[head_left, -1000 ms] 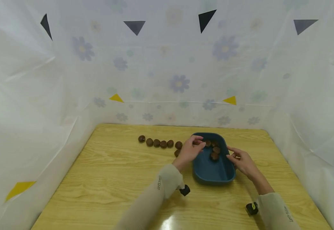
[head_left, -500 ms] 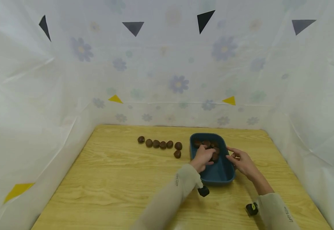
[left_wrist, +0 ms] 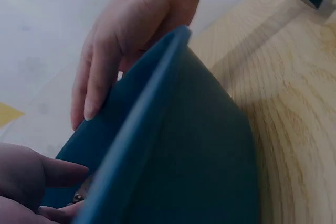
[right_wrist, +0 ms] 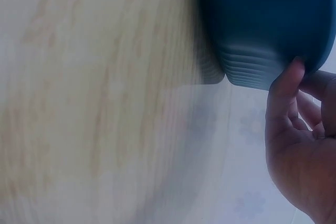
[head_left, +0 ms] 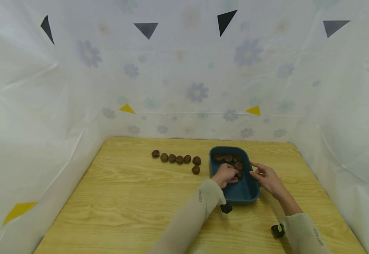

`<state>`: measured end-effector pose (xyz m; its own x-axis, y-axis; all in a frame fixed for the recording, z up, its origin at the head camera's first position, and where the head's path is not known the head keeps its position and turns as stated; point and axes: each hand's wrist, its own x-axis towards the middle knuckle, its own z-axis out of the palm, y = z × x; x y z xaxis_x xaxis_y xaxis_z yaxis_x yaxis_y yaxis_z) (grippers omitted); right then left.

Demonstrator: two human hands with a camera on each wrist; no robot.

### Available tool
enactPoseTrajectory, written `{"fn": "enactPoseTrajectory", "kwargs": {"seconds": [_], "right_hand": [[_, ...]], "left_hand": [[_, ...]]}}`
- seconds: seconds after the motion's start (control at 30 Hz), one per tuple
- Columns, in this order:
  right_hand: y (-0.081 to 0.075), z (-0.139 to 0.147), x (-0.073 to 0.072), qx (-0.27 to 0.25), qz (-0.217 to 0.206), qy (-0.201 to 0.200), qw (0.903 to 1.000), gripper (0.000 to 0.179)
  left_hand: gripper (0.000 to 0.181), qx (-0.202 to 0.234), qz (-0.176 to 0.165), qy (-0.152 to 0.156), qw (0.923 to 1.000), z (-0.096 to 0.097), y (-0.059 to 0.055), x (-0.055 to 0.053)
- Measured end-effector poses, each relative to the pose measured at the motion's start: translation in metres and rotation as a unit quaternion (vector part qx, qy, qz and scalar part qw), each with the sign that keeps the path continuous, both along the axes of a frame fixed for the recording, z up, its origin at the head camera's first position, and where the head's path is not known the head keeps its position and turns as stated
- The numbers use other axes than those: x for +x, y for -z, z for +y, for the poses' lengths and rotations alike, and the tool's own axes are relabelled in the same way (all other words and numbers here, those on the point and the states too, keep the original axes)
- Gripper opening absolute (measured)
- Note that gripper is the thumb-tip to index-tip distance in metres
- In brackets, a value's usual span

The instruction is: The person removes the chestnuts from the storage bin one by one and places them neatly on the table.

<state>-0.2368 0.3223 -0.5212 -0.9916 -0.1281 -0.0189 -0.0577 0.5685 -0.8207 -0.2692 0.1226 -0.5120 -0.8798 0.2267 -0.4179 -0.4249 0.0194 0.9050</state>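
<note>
A blue rectangular container [head_left: 239, 197] stands on the table with several brown chestnuts [head_left: 228, 158] at its far end. My left hand [head_left: 225, 174] reaches in over the left wall, thumb and fingertips closing on a chestnut [left_wrist: 80, 193] low in the container, largely hidden by the hand. My right hand [head_left: 268, 181] holds the right wall by its rim. In the right wrist view its thumb [right_wrist: 286, 90] lies at the container's edge, with the other fingers partly hidden behind it.
Left of the container, several chestnuts [head_left: 179, 159] lie in a rough row on the wooden table [head_left: 124, 204], one chestnut [head_left: 195, 170] nearer me at the row's right end. A pale flowered sheet [head_left: 171, 70] encloses the table's back and sides.
My left hand has gone from above the left rim down into the container. Another chestnut shows in its far left corner. My right hand has stayed at the rim.
</note>
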Motion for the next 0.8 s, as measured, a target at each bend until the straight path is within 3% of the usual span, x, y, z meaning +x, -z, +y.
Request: {"fn": "enactPoseTrajectory", "kwargs": {"seconds": [0.4, 0.8], "right_hand": [[-0.0011, 0.0000, 0.0006, -0.006, -0.001, -0.002, 1.0000, 0.059], [-0.0026, 0.0008, 0.0005, -0.018, -0.011, -0.008, 0.9997, 0.058]], "left_hand": [[0.027, -0.019, 0.034, 0.060, 0.9974, 0.0086, 0.0063, -0.0005], [0.012, -0.019, 0.046, 0.067, 0.9965, 0.0094, 0.0094, -0.0025]]}}
